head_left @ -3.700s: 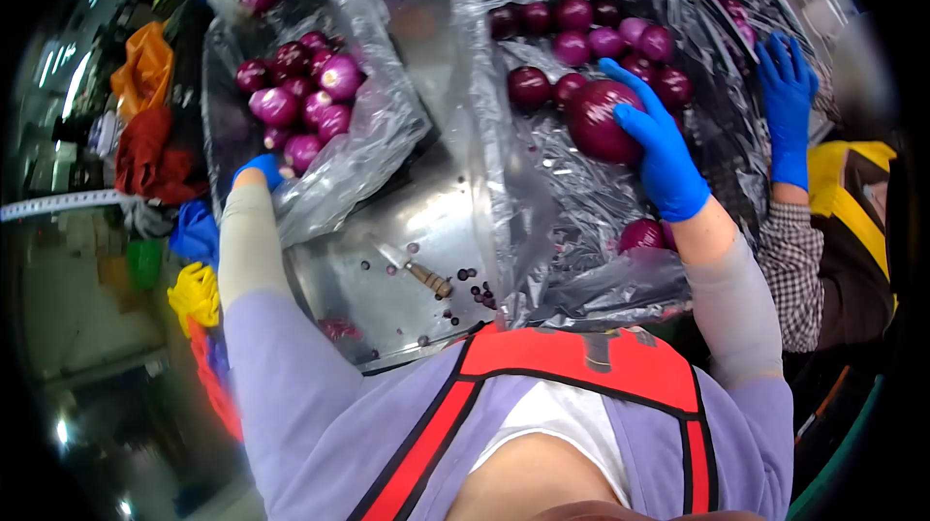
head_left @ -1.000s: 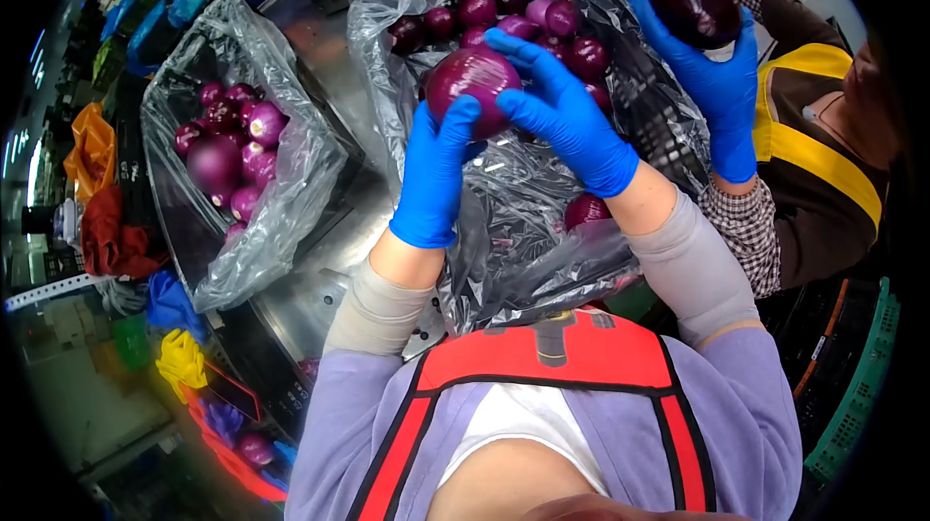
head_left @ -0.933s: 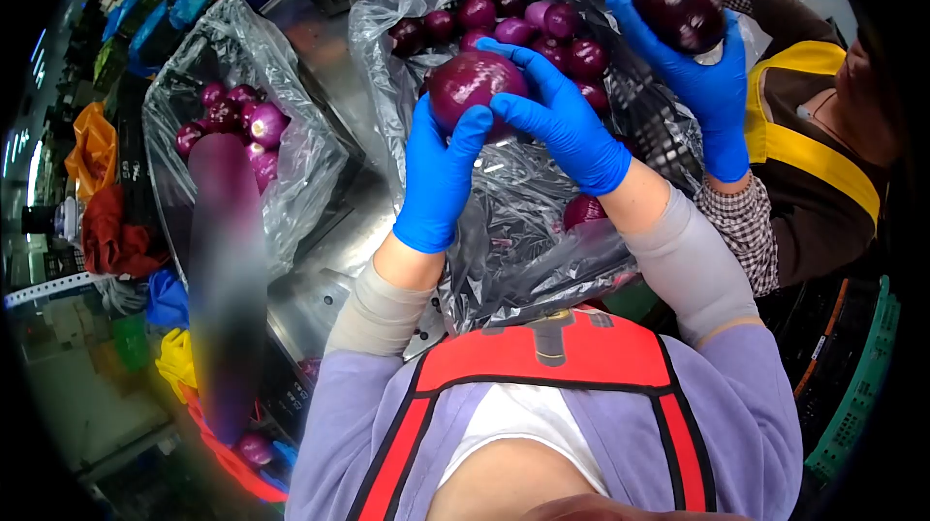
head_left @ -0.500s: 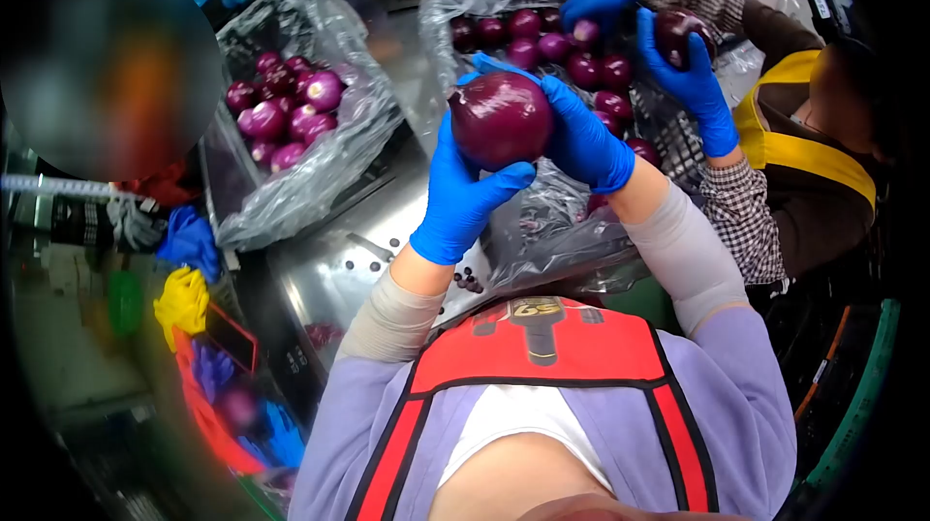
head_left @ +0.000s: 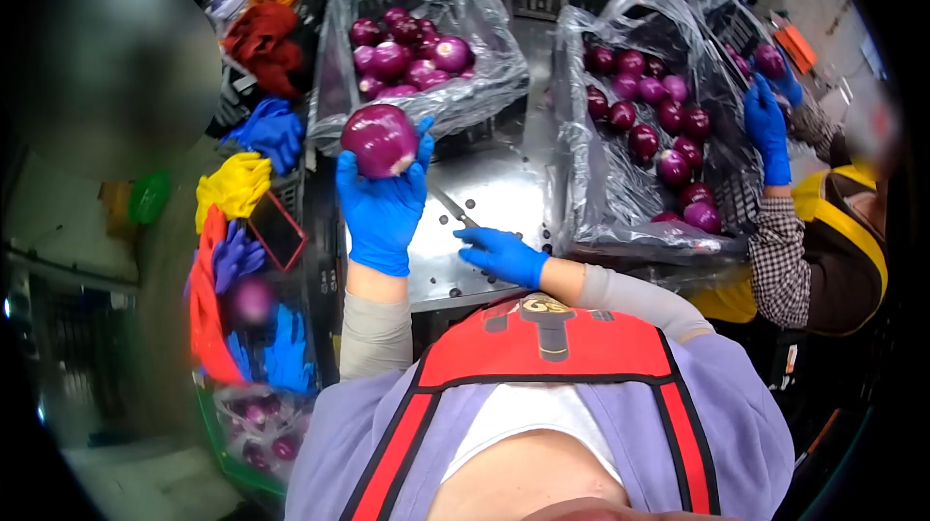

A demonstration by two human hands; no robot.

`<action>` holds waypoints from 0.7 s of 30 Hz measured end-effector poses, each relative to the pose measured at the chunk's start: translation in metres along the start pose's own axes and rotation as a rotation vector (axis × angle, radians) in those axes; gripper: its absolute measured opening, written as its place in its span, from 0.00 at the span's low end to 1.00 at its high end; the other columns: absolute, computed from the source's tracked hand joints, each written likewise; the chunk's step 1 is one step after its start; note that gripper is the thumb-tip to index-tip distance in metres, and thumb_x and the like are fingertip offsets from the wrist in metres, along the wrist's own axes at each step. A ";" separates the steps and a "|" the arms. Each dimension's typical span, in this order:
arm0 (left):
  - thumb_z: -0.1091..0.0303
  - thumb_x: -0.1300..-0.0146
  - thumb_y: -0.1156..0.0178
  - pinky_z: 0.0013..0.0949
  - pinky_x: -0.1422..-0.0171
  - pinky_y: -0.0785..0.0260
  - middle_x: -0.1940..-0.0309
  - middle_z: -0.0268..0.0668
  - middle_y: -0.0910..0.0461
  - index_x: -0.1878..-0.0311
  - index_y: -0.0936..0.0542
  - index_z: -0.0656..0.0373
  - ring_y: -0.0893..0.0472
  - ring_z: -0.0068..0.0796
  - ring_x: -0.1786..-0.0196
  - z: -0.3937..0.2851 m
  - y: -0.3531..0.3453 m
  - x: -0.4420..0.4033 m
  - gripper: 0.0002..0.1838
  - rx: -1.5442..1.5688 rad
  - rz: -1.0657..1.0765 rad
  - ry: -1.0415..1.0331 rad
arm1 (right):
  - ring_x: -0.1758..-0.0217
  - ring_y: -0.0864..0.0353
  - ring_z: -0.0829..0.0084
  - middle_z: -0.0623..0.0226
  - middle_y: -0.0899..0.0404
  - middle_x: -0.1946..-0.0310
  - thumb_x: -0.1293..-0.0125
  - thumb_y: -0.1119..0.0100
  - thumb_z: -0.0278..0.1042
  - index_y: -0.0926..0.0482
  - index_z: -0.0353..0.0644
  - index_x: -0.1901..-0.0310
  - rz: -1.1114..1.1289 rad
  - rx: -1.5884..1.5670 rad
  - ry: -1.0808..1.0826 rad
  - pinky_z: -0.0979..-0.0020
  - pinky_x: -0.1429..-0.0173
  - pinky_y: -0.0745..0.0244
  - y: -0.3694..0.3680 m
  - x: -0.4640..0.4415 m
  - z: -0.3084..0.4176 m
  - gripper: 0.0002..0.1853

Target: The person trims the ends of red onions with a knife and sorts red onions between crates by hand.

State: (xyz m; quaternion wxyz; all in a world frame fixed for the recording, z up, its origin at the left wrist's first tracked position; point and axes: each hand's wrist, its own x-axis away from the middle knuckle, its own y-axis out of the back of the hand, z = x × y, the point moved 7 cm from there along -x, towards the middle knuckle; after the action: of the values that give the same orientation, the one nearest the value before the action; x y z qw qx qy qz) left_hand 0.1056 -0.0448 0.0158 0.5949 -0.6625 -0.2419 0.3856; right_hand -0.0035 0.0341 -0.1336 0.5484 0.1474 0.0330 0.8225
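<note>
My left hand (head_left: 383, 216), in a blue glove, holds a large peeled red onion (head_left: 376, 138) up over the near edge of the left lined crate. Its fingers curl around the onion's underside and right side. My right hand (head_left: 504, 258), gloved in blue too, is low over the metal work surface (head_left: 513, 172) with its fingers stretched to the left. Just beyond those fingertips lies a knife (head_left: 451, 203), its blade pointing up and left. Whether the fingers touch its handle I cannot tell. Small dark round bits are scattered around it.
Red onions fill part of a plastic-lined crate (head_left: 329, 66) at the back left and another lined crate (head_left: 581, 197) at the right. Gloves, including a yellow pair (head_left: 232, 187), hang at the left. A co-worker's blue-gloved hand (head_left: 767, 134) is beyond the right crate.
My right hand has left the onion and dropped to the metal surface by the knife. My left hand has carried the onion leftward. The view has shifted, and the co-worker's hands appear farther right.
</note>
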 end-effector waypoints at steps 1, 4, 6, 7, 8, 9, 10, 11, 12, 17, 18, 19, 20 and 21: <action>0.58 0.43 0.36 0.48 0.39 0.27 0.30 0.55 0.47 0.30 0.41 0.55 0.40 0.57 0.30 -0.001 -0.003 0.007 0.39 -0.057 -0.028 -0.043 | 0.48 0.24 0.59 0.50 0.24 0.52 0.35 0.44 0.47 0.35 0.42 0.34 -0.100 0.136 -0.002 0.61 0.44 0.29 0.006 -0.013 -0.018 0.31; 0.60 0.47 0.33 0.48 0.35 0.31 0.32 0.51 0.40 0.31 0.40 0.57 0.38 0.50 0.31 0.000 -0.017 0.025 0.41 -0.307 -0.136 -0.182 | 0.52 0.23 0.53 0.47 0.25 0.57 0.40 0.43 0.42 0.38 0.41 0.37 -0.330 0.494 0.204 0.52 0.50 0.27 0.017 -0.037 -0.025 0.31; 0.59 0.49 0.30 0.46 0.34 0.32 0.34 0.48 0.37 0.31 0.40 0.58 0.35 0.47 0.32 -0.011 -0.014 0.039 0.43 -0.597 -0.182 -0.292 | 0.52 0.23 0.53 0.48 0.25 0.57 0.40 0.43 0.42 0.38 0.41 0.38 -0.290 0.592 0.068 0.53 0.51 0.26 0.009 -0.049 -0.042 0.30; 0.59 0.52 0.28 0.45 0.33 0.33 0.35 0.46 0.35 0.32 0.40 0.59 0.33 0.44 0.33 -0.019 -0.016 0.046 0.45 -0.880 -0.231 -0.386 | 0.52 0.23 0.53 0.49 0.24 0.57 0.40 0.42 0.42 0.37 0.42 0.39 -0.260 0.687 -0.081 0.53 0.52 0.26 0.007 -0.054 -0.053 0.29; 0.59 0.52 0.28 0.45 0.33 0.33 0.35 0.46 0.35 0.32 0.40 0.59 0.33 0.44 0.33 -0.019 -0.016 0.051 0.45 -0.884 -0.234 -0.395 | 0.52 0.23 0.53 0.49 0.24 0.57 0.40 0.42 0.42 0.37 0.42 0.39 -0.252 0.687 -0.074 0.53 0.52 0.26 0.005 -0.058 -0.055 0.29; 0.60 0.53 0.27 0.41 0.37 0.30 0.37 0.42 0.34 0.31 0.40 0.57 0.32 0.40 0.35 -0.018 -0.028 0.055 0.46 -1.091 -0.207 -0.457 | 0.52 0.23 0.51 0.50 0.25 0.56 0.40 0.43 0.43 0.38 0.45 0.37 -0.216 0.729 -0.128 0.54 0.49 0.26 0.004 -0.061 -0.058 0.31; 0.60 0.55 0.25 0.38 0.40 0.27 0.39 0.39 0.32 0.31 0.40 0.54 0.30 0.37 0.37 -0.015 -0.042 0.058 0.48 -1.296 -0.180 -0.517 | 0.51 0.23 0.49 0.51 0.25 0.54 0.41 0.43 0.44 0.38 0.49 0.35 -0.178 0.773 -0.184 0.55 0.47 0.26 0.005 -0.064 -0.061 0.32; 0.63 0.60 0.22 0.39 0.36 0.30 0.37 0.39 0.34 0.30 0.41 0.54 0.31 0.36 0.36 -0.010 -0.052 0.060 0.52 -1.295 -0.171 -0.526 | 0.51 0.22 0.49 0.50 0.26 0.51 0.39 0.43 0.44 0.38 0.47 0.35 -0.138 0.735 -0.228 0.55 0.47 0.26 0.008 -0.067 -0.063 0.31; 0.63 0.60 0.22 0.39 0.36 0.30 0.37 0.39 0.34 0.30 0.41 0.54 0.31 0.36 0.36 -0.009 -0.058 0.062 0.52 -1.298 -0.176 -0.536 | 0.51 0.22 0.49 0.50 0.26 0.51 0.39 0.43 0.44 0.38 0.47 0.35 -0.130 0.738 -0.220 0.55 0.47 0.26 0.007 -0.071 -0.066 0.31; 0.68 0.63 0.21 0.40 0.31 0.36 0.34 0.41 0.37 0.29 0.44 0.55 0.34 0.36 0.33 -0.007 -0.071 0.075 0.56 -1.374 -0.137 -0.579 | 0.75 0.28 0.77 0.66 0.25 0.72 0.39 0.43 0.35 0.29 0.37 0.44 0.096 -0.300 -0.494 0.73 0.71 0.33 -0.024 -0.073 -0.087 0.22; 0.68 0.63 0.21 0.40 0.30 0.37 0.33 0.41 0.38 0.29 0.44 0.55 0.35 0.37 0.32 -0.008 -0.072 0.077 0.56 -1.411 -0.127 -0.596 | 0.79 0.32 0.80 0.70 0.28 0.76 0.40 0.41 0.34 0.28 0.38 0.47 0.118 -0.571 -0.540 0.76 0.79 0.39 -0.029 -0.065 -0.072 0.20; 0.68 0.63 0.21 0.40 0.30 0.37 0.33 0.41 0.38 0.29 0.44 0.55 0.35 0.37 0.32 -0.010 -0.072 0.079 0.56 -1.415 -0.131 -0.600 | 0.80 0.37 0.83 0.72 0.30 0.77 0.40 0.42 0.32 0.28 0.38 0.47 0.108 -0.647 -0.454 0.79 0.81 0.46 -0.029 -0.055 -0.038 0.19; 0.67 0.63 0.21 0.41 0.29 0.39 0.33 0.41 0.39 0.29 0.44 0.55 0.36 0.37 0.31 -0.011 -0.073 0.080 0.56 -1.432 -0.123 -0.607 | 0.82 0.41 0.86 0.74 0.33 0.79 0.40 0.43 0.30 0.28 0.38 0.48 0.096 -0.724 -0.366 0.81 0.83 0.52 -0.026 -0.044 -0.005 0.18; 0.67 0.63 0.21 0.41 0.28 0.40 0.32 0.42 0.40 0.29 0.44 0.55 0.37 0.37 0.30 -0.012 -0.074 0.081 0.56 -1.447 -0.112 -0.613 | 0.76 0.30 0.82 0.69 0.26 0.70 0.41 0.44 0.30 0.28 0.37 0.48 0.084 -0.693 -0.252 0.79 0.77 0.38 -0.018 -0.039 0.015 0.18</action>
State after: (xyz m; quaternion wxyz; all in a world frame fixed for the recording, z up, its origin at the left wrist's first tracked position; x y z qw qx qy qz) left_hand 0.1724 0.0243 0.0695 -0.0591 -0.7360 -0.6192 0.2673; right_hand 0.0305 0.0044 -0.1315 0.5312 0.0542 -0.3215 0.7820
